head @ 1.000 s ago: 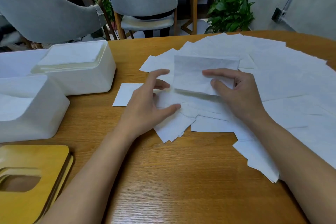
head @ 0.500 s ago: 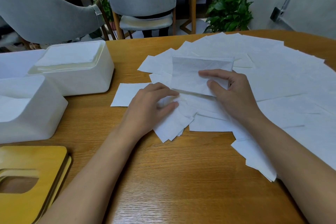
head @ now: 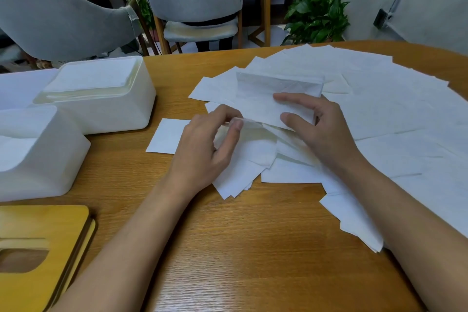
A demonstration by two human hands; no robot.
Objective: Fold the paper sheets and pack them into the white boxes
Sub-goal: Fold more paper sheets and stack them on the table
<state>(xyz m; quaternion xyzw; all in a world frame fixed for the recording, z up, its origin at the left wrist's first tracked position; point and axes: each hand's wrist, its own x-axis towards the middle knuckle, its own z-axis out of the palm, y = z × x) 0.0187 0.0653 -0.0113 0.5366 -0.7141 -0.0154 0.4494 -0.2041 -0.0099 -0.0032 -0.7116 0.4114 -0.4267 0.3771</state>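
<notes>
Oak-toned wooden bench [head: 253,248] carries a wide fan of loose white paper sheets [head: 379,114] centre-right, w/ two white plastic boxes [head: 114,114] at left. Left hand [head: 207,144] & right hand [head: 319,132] each pinch an end of one half-folded white sheet [head: 258,99] over the pile.

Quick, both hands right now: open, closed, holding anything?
Left hand: pinches the left edge of the folded sheet.
Right hand: grips the same sheet.
</notes>
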